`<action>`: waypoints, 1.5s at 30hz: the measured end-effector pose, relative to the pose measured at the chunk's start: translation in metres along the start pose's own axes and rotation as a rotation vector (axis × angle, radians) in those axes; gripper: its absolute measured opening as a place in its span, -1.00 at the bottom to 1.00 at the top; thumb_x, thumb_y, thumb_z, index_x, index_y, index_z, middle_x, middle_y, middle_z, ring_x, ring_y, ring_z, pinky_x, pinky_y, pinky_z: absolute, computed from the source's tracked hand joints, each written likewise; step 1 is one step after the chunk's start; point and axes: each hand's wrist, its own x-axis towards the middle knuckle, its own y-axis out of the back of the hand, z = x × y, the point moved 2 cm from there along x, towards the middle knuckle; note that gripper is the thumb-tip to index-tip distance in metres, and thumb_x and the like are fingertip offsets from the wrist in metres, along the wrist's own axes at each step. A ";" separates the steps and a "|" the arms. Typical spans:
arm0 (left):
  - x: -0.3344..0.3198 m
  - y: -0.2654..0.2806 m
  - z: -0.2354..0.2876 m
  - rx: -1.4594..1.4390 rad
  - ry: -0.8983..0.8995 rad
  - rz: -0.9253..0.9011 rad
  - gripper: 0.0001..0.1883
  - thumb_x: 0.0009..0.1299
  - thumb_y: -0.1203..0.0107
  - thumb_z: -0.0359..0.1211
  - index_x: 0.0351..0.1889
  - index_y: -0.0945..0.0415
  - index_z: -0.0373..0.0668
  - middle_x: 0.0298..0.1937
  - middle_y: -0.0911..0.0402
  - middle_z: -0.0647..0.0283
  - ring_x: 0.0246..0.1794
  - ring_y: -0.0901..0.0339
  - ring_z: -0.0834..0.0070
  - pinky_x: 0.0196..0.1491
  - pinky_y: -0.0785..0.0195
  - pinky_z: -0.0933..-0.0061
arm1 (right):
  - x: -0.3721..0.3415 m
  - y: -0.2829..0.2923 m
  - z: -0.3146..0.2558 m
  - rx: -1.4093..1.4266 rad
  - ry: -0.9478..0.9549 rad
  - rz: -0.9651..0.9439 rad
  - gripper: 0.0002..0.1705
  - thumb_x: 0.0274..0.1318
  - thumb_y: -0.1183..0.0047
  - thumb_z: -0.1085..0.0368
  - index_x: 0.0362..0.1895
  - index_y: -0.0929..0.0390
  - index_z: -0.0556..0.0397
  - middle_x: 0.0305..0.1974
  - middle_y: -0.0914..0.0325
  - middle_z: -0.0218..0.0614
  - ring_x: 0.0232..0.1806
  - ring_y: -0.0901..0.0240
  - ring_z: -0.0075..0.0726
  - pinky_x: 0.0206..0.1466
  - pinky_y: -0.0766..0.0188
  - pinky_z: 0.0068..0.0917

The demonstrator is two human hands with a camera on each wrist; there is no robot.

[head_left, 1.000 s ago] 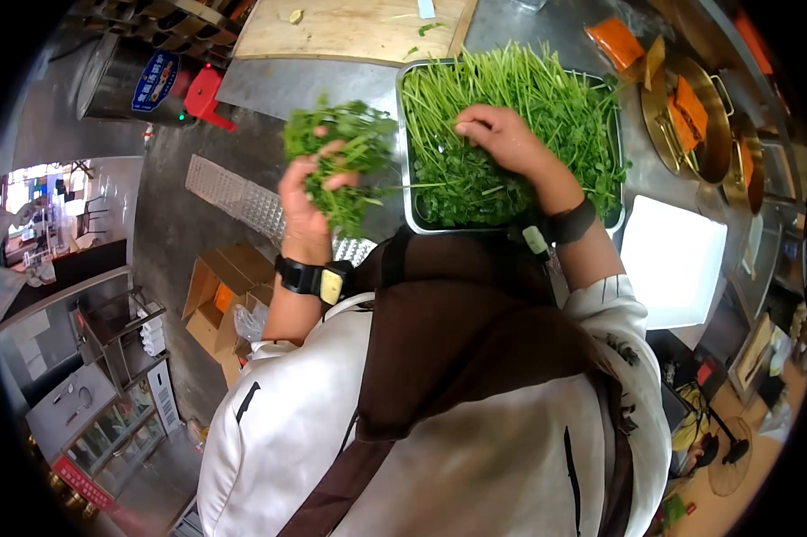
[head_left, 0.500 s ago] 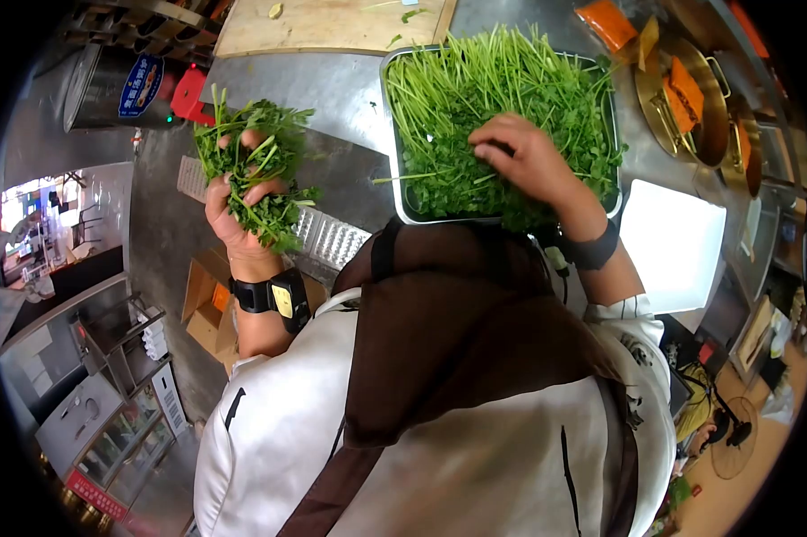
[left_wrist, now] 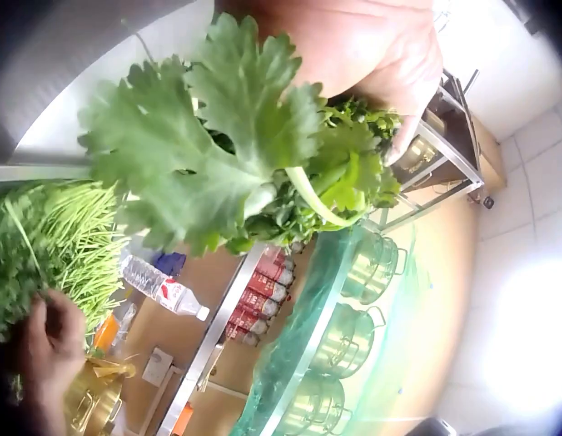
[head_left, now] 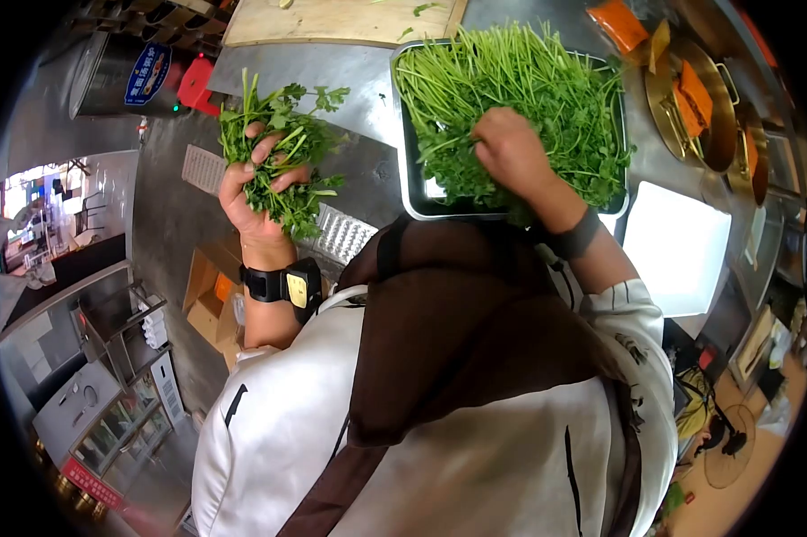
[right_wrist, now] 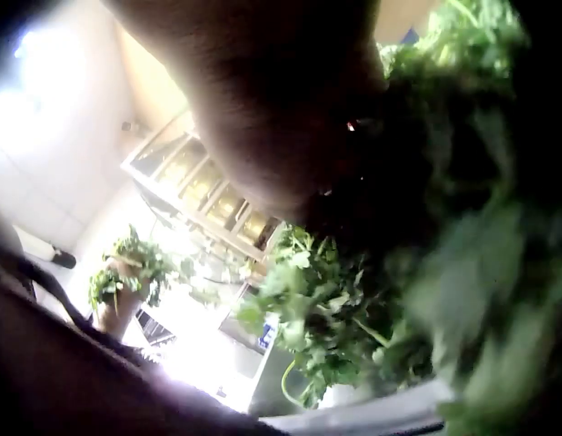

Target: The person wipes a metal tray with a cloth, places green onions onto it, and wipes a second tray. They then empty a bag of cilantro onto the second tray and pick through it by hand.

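A bunch of coriander (head_left: 282, 152) is gripped in my left hand (head_left: 256, 210), held up left of the tray with its fingers curled round the stems. In the left wrist view a broad lobed coriander leaf (left_wrist: 217, 136) fills the foreground below the palm. My right hand (head_left: 513, 157) is down in the metal tray (head_left: 405, 170), its fingers curled into the leaves of a large heap of coriander (head_left: 564, 116). Its fingertips are hidden among the greens. In the left wrist view this hand shows at the lower left beside the stems.
A wooden board (head_left: 332, 22) lies behind the tray on the steel counter. Right of the tray are a white container (head_left: 676, 251), orange packets (head_left: 618, 27) and brass-coloured pans (head_left: 721, 134). A cardboard box (head_left: 211, 304) stands on the floor at left, near a red stool (head_left: 196, 85).
The left hand moved left, away from the tray, with its bunch, then slightly back right. The right hand has stayed in the tray and its fingers have curled down into the leaves.
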 end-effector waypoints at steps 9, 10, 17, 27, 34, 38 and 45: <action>-0.015 0.020 -0.006 -0.046 -0.009 0.051 -0.74 0.27 -0.06 -0.40 -0.09 -0.31 -0.10 -0.37 -0.31 0.38 -0.37 -0.24 0.61 -0.40 -0.18 0.59 | -0.030 0.035 0.038 -0.007 -0.211 0.129 -0.84 -0.14 -0.02 0.48 -0.35 -0.51 0.12 -0.37 -0.44 -0.13 -0.21 -0.38 0.03 -0.10 -0.32 -0.20; -0.015 0.020 -0.006 -0.048 -0.012 0.049 -0.74 0.27 -0.06 -0.40 -0.09 -0.31 -0.10 -0.37 -0.31 0.38 -0.37 -0.24 0.61 -0.40 -0.18 0.59 | -0.031 0.036 0.038 -0.014 -0.232 0.116 -0.83 -0.12 0.00 0.47 -0.33 -0.52 0.10 -0.36 -0.44 -0.13 -0.21 -0.39 0.04 -0.11 -0.33 -0.20; -0.013 0.018 -0.005 0.262 -0.040 0.160 -0.69 0.20 0.03 -0.62 -0.10 -0.35 -0.12 -0.31 -0.34 0.32 -0.37 -0.26 0.60 -0.42 -0.18 0.62 | -0.027 0.058 0.038 0.091 -0.488 0.142 -0.80 -0.08 0.03 0.44 -0.28 -0.52 0.07 -0.29 -0.48 -0.13 -0.23 -0.42 0.05 -0.16 -0.38 -0.22; -0.013 0.035 -0.004 0.248 -0.037 0.317 -0.69 0.17 0.07 -0.62 -0.10 -0.36 -0.20 -0.08 -0.47 0.04 -0.41 -0.33 0.58 -0.43 -0.22 0.61 | 0.036 0.043 -0.022 0.118 -0.181 0.100 -0.81 -0.04 -0.10 0.26 -0.30 -0.57 0.04 -0.32 -0.50 -0.22 -0.30 -0.47 -0.07 -0.25 -0.42 -0.29; -0.004 0.039 -0.011 0.266 -0.008 0.300 -0.69 0.17 0.03 -0.59 -0.10 -0.37 -0.19 -0.22 -0.50 0.17 -0.39 -0.34 0.54 -0.46 -0.19 0.57 | 0.103 -0.060 -0.011 -0.219 0.061 -0.014 -0.90 -0.12 0.00 0.37 -0.46 -0.55 0.05 -0.44 -0.45 -0.22 -0.33 -0.45 -0.11 -0.29 -0.39 -0.23; -0.007 0.039 -0.015 0.318 0.008 0.363 -0.71 0.21 0.06 -0.58 -0.10 -0.34 -0.20 -0.22 -0.44 0.23 -0.43 -0.31 0.61 -0.45 -0.20 0.62 | 0.106 -0.062 -0.004 -0.336 0.083 -0.037 -0.90 -0.15 0.05 0.41 -0.53 -0.55 0.05 -0.46 -0.45 -0.22 -0.34 -0.45 -0.13 -0.31 -0.38 -0.27; 0.000 0.055 -0.029 0.421 0.121 0.412 -0.66 0.25 -0.01 -0.52 0.02 -0.36 -0.29 -0.22 -0.49 0.19 -0.38 -0.35 0.57 -0.45 -0.23 0.61 | 0.083 -0.011 0.004 0.505 -0.266 0.250 -0.91 -0.05 -0.10 0.36 -0.48 -0.58 0.11 -0.46 -0.47 -0.29 -0.50 -0.37 -0.35 -0.39 -0.34 -0.51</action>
